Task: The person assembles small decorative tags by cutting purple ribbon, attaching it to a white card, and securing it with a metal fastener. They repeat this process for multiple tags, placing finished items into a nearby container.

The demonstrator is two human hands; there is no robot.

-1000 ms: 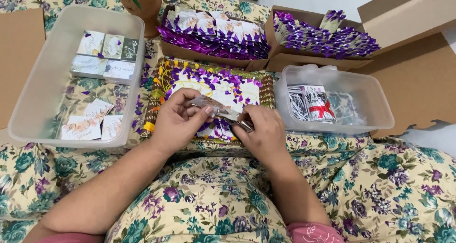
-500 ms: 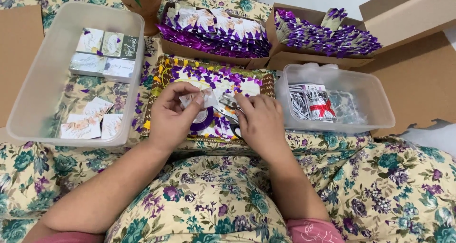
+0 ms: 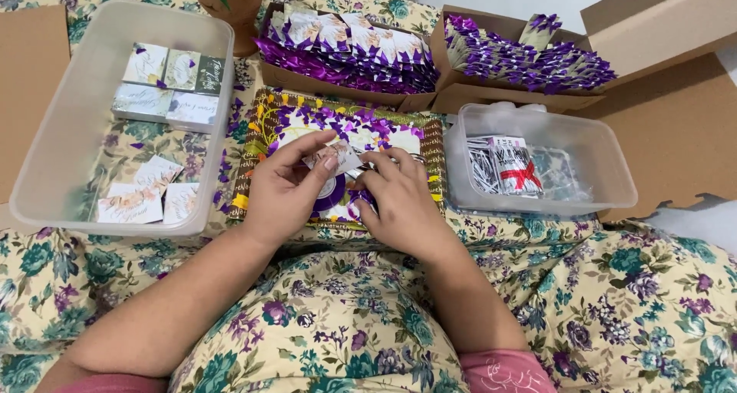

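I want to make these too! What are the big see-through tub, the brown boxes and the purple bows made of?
The tub looks like cloudy plastic: the floral cloth shows through its walls. The brown boxes look like matte cardboard, with folded flaps. The purple bows seem to be shiny ribbon, maybe satin or foil; hard to tell.

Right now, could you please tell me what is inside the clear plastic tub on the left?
The clear plastic tub holds small printed boxes along its far side and white cards nearer the person. Its frosted near wall blurs the cards' lower edges, so anything beneath them is hidden.
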